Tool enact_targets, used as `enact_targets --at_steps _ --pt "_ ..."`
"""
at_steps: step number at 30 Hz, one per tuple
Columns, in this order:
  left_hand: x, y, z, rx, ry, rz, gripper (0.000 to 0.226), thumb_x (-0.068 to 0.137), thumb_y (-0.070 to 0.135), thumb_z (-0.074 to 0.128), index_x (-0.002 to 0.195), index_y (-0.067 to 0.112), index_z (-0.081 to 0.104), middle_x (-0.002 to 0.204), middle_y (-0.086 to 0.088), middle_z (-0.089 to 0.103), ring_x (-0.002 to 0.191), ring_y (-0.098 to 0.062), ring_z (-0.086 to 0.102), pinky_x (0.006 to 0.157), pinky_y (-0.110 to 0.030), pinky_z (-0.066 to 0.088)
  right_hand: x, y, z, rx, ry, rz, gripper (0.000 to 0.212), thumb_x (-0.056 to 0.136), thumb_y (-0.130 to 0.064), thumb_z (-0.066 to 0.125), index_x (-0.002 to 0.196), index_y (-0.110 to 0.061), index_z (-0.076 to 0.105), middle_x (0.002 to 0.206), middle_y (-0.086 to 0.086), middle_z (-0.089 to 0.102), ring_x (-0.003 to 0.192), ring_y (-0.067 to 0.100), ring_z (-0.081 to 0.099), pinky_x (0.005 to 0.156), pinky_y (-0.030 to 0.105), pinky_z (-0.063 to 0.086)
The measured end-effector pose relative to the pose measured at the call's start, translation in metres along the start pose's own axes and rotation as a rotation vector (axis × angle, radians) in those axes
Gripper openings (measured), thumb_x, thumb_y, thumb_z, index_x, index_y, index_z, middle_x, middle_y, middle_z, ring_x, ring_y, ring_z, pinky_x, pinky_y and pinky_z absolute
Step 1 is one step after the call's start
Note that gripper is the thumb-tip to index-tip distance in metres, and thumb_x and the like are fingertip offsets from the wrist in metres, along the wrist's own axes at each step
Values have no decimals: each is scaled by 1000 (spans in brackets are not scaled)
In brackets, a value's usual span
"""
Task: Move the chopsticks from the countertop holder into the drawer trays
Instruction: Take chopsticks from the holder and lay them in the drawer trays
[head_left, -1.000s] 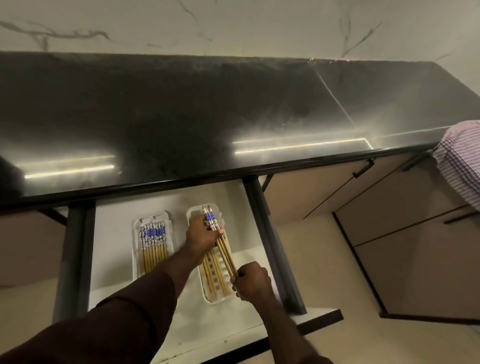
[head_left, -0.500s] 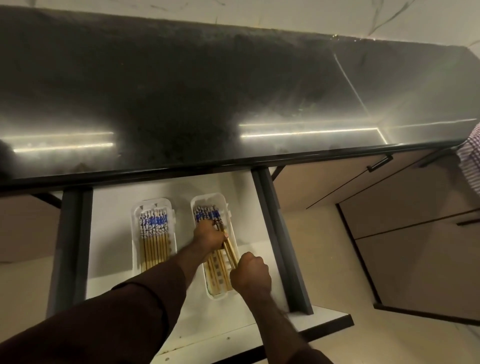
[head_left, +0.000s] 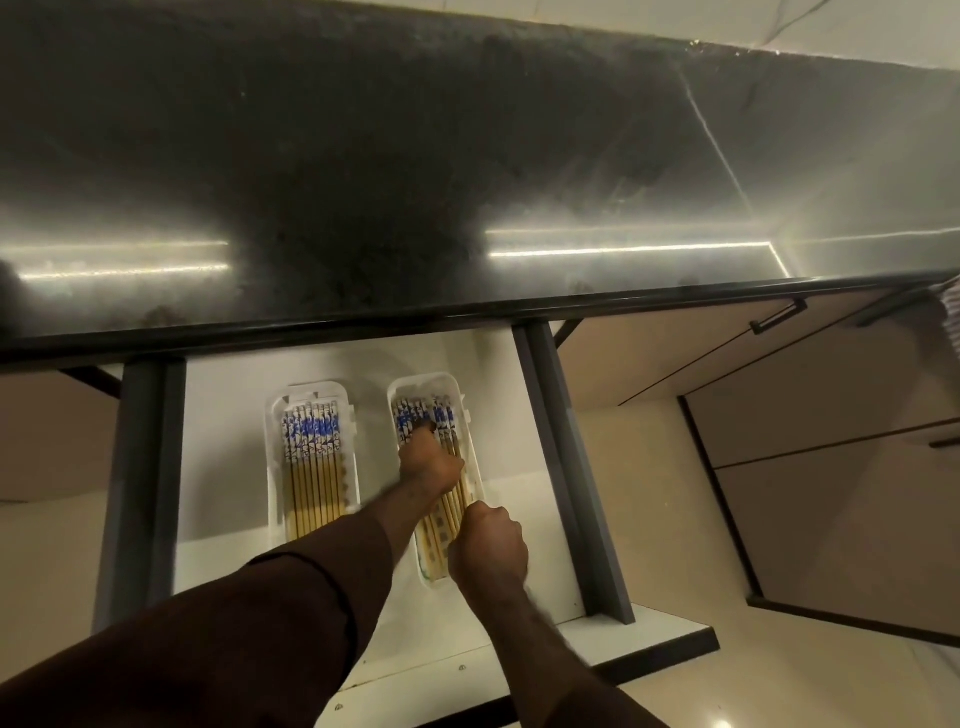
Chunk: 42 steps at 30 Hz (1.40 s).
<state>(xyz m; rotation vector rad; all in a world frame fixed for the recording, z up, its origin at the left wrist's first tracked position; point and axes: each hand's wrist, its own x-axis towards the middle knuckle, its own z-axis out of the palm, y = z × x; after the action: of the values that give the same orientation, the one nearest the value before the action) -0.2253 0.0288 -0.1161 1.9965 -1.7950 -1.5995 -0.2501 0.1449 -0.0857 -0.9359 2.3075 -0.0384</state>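
The left hand (head_left: 430, 462) lay low in the right tray (head_left: 451, 387), its grip narrow: fingers pressed down on the chopsticks (head_left: 441, 499) there, though whether they curled round any stick was hidden under the hand. The right hand (head_left: 488, 543) was bunched at the near end of the same tray, its grip closed on the plain wooden tips; the fingertips themselves could not be seen from above. Both forearms covered much of that tray, so its sticks could not be counted.

Two trays sat side by side but apart in the open drawer (head_left: 228, 467). Both were white plastic, long, with rounded corners. The left tray (head_left: 272, 467) held a flat row of about eight sticks (head_left: 311, 467), pale wood with blue-and-white patterned tops pointing away.

The drawer was white inside with dark grey side rails. Above it ran the glossy black stone surface (head_left: 363, 156), streaked by two bright light reflections. A dark sleeve (head_left: 208, 639) covered the left arm. A striped cloth (head_left: 951, 312) was cut off at the right edge.
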Motion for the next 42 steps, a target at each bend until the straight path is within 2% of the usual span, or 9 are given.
enact_targets --at_steps 7,12,15,20,28,32,35,38,42 --pt "0 3 5 168 35 2 47 85 9 69 127 7 48 125 -16 59 116 -35 58 94 -40 53 -3 -3 14 -25 2 -9 44 89 -45 64 123 -18 59 117 -1 67 99 16 68 89 31 54" --pt "-4 -1 7 202 77 125 56 89 6 62 139 7 36 126 -17 58 114 -34 59 96 -43 52 -4 -6 21 -9 2 9 47 87 -45 67 123 -17 58 120 -1 67 100 17 69 91 32 53" --pt "-6 -2 6 226 77 206 54 89 5 63 137 6 38 122 -17 61 110 -33 62 93 -45 54 -2 -6 22 27 -14 31 46 88 -45 66 124 -18 57 121 -1 67 101 17 69 93 33 53" --pt "-6 -5 4 351 54 298 52 89 8 64 137 7 44 128 -16 55 118 -30 54 101 -43 49 3 -3 26 107 -52 70 43 92 -38 62 125 -12 56 123 4 65 105 20 67 96 35 52" --pt "-2 -5 3 476 9 316 29 91 9 61 120 4 60 117 -11 66 109 -26 61 94 -36 53 8 -2 31 172 -77 91 40 94 -33 59 125 -7 56 122 9 65 106 25 66 98 38 52" --pt "-2 -5 5 524 11 318 32 92 10 62 123 3 59 120 -11 65 113 -26 60 96 -36 53 10 -4 32 100 -48 55 23 98 -19 49 113 -6 60 115 14 65 103 31 63 85 41 51" --pt "-2 -6 6 507 28 315 34 91 10 63 124 4 59 121 -11 64 114 -25 59 97 -36 52 9 -6 33 59 -15 28 22 96 -14 42 106 -7 60 108 15 63 98 33 60 71 37 43" --pt "-3 -7 8 484 43 316 34 90 7 63 123 4 59 120 -13 63 113 -26 60 96 -37 53 7 -5 34 82 7 33 19 96 -16 43 105 -9 59 106 12 62 97 31 60 67 34 37" --pt "-5 -9 8 457 54 317 33 88 4 61 121 5 60 119 -15 60 109 -28 62 92 -36 55 3 -6 36 117 58 33 23 99 -23 40 108 -10 56 105 10 64 94 28 61 68 33 40"
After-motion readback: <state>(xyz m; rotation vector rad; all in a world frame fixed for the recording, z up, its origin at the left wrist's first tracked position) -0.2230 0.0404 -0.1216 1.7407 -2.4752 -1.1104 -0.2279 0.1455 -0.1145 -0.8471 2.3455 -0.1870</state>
